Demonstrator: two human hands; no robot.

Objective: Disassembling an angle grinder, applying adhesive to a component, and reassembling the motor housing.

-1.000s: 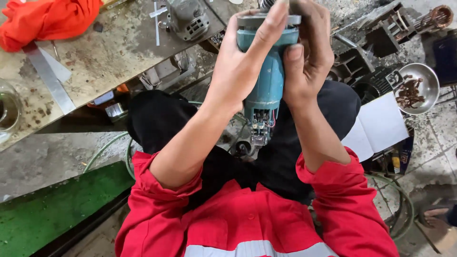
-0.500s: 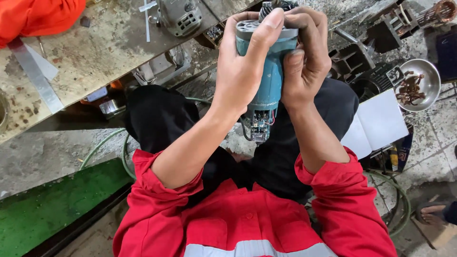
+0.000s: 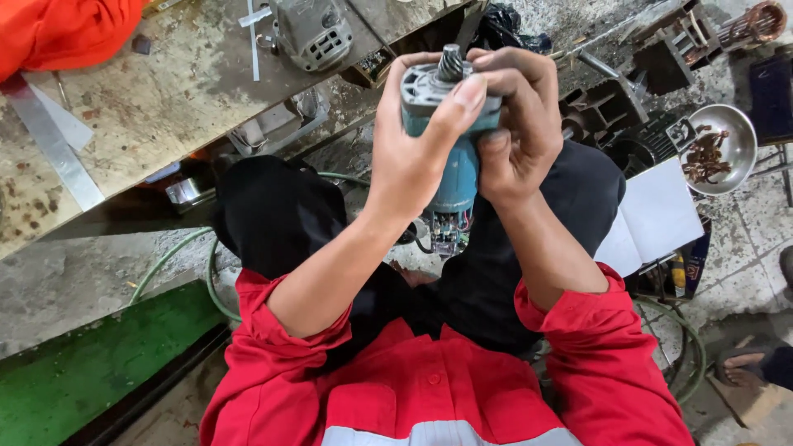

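Head view: both hands' fingers (image 3: 472, 92) grip the teal motor housing (image 3: 457, 177) between them.

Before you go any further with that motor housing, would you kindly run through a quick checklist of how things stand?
1. Left hand grips the teal housing: ok, fingers wrapped around it, thumb over the top rim.
2. Right hand supports the other side: ok, fingers curled on the housing.
3. Pinion clear of fingers: ok, it sticks out at the top, uncovered.
4. Wiring at the lower end tucked in: not ok, it is exposed and hangs loose.
5. Pinion teeth undamaged: cannot tell, too small.
6. Set-down room on the workbench: ok, bare patch beside the grey casing.
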